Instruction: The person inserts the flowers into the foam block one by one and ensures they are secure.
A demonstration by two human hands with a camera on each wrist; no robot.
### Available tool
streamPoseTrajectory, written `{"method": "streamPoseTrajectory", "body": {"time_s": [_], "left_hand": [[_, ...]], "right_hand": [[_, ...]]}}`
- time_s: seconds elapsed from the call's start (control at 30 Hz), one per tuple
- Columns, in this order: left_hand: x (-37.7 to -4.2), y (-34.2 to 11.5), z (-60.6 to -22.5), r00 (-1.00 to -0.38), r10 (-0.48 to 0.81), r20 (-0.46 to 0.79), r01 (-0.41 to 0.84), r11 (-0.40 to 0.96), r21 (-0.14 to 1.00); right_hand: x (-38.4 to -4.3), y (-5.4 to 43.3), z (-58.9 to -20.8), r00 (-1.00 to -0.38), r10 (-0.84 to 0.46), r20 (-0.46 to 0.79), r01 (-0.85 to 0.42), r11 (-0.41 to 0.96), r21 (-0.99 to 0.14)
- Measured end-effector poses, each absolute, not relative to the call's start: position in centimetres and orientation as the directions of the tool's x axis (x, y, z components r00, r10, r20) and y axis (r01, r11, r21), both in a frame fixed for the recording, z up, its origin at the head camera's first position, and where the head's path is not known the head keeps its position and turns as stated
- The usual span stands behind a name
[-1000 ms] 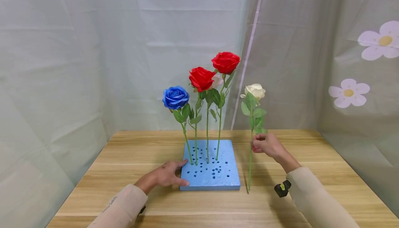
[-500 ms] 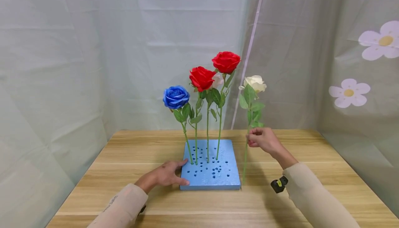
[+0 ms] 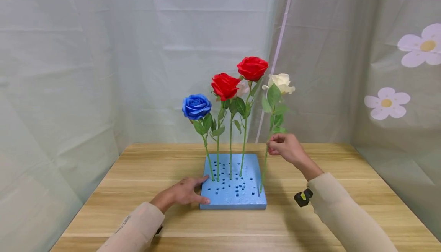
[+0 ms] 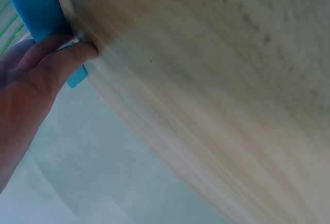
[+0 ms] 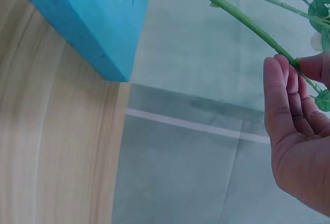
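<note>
My right hand (image 3: 286, 148) pinches the green stem of a white rose (image 3: 280, 83) between thumb and fingers. In the right wrist view the stem (image 5: 242, 22) slants past the blue block. Its lower end is at the block's right part in the head view; I cannot tell whether it has entered a hole. The light blue block (image 3: 224, 200) has many small holes on top. My left hand (image 3: 184, 192) rests against the block's left side, thumb and fingers spread. Standing in the block are a blue rose (image 3: 196, 106), two red roses (image 3: 225, 86) and a pale rose (image 3: 242, 88), partly hidden.
Under the block is a wood-grain table (image 3: 138, 168). Grey-white sheeting (image 3: 193, 26) hangs behind and at both sides, with printed flowers (image 3: 386, 103) on the right. A small black device (image 3: 303, 197) sits at my right wrist.
My right hand has moved left and up with the white rose, bringing its stem end from the table beside the block to over the block's right part. The left hand has stayed in place.
</note>
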State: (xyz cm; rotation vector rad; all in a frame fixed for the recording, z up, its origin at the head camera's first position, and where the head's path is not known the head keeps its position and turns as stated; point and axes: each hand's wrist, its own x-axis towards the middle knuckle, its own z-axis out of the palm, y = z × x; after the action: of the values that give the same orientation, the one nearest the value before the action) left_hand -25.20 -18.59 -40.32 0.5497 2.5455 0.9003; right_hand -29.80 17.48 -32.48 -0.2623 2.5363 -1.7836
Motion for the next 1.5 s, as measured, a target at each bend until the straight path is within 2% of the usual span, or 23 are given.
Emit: {"method": "streamPoseTrajectory", "body": {"time_s": [0.5,1.5], "left_hand": [[-25.2,-18.5,-40.3,-0.852,0.474,-0.221,0.231,0.721,0.653],[-25.0,-18.4,-40.2,-0.854,0.469,-0.225,0.228,0.726,0.648]], "right_hand": [[-30.3,15.7,-32.3,-0.983,-0.135,0.125,-0.163,0.324,-0.932],[-30.0,12.9,-32.6,-0.966,-0.117,0.229,-0.257,0.410,-0.875]]}}
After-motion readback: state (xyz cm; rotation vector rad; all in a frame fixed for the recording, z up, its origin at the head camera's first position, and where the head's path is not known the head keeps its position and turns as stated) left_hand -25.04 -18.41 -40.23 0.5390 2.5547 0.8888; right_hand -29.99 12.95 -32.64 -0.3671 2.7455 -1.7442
